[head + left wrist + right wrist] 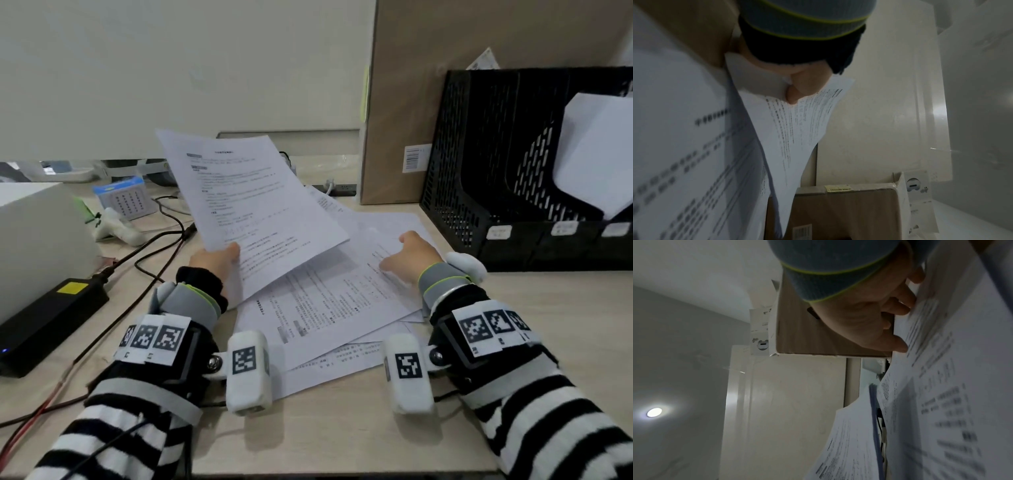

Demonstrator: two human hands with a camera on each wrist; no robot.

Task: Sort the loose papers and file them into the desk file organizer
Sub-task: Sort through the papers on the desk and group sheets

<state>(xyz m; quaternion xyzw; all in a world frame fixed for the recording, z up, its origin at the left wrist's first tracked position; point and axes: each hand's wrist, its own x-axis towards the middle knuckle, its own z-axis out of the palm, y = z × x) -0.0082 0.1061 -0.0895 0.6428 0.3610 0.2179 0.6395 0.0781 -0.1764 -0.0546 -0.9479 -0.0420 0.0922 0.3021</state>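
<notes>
Head view: we see the left hand [219,260] pinching a printed sheet [253,205] by its near corner, lifted over the loose papers [335,301] spread mid-desk; the right hand [411,257] rests on that pile, and the black file organizer [479,178] stands at the desk's far right corner. A one-corner pinch lets the sheet droop or slip.

Left wrist view: we confirm thumb on paper — hidden from above.

Right wrist view: fingers bent, tips touching the top page — a sideways drag could scatter the pile.

Two hands: left [215,260], right [411,255]. One lifted white printed sheet [250,205]; several overlapping sheets [329,308] below, exact count unclear. One black mesh organizer [486,192], upper right; one cardboard box [404,102].
</notes>
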